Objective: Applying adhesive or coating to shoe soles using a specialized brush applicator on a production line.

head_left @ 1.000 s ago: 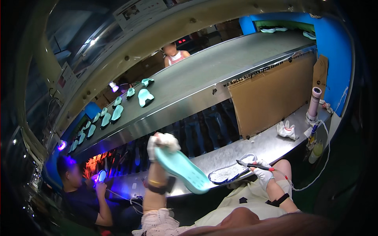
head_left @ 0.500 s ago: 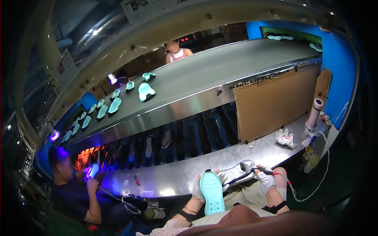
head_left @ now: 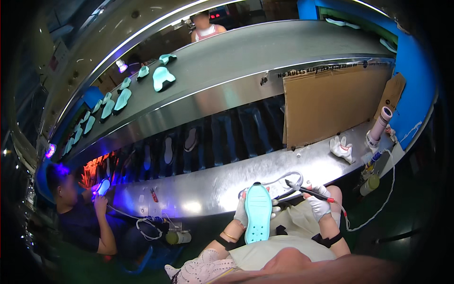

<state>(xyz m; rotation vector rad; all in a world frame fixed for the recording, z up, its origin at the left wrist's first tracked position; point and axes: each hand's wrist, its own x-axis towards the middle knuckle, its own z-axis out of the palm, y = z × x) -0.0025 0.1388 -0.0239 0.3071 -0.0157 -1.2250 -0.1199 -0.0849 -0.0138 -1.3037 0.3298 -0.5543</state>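
A turquoise shoe sole (head_left: 258, 213) rests upright in my left hand (head_left: 242, 211), its long flat face up and small holes near its lower end. The fingers wrap behind it and show at both sides. My right hand (head_left: 319, 203) grips a slim black brush-like tool (head_left: 305, 190) with a red collar, fed by a white hose. Its dark tip points up and left, apart from the sole. Both hands wear pale gloves with some bare fingertips.
A metal bench (head_left: 213, 194) runs ahead, with a conveyor belt (head_left: 227, 57) carrying several turquoise soles above it. A white glove (head_left: 341, 149), a pink bottle (head_left: 379, 124) and a cardboard sheet (head_left: 331, 104) stand right. A co-worker (head_left: 71, 203) at left holds a lit sole; another person stands beyond the belt.
The whole view has shifted, so the bench and belt sit higher in it. The tool in my right hand now tilts more upward to the left. Both hands keep their grip.
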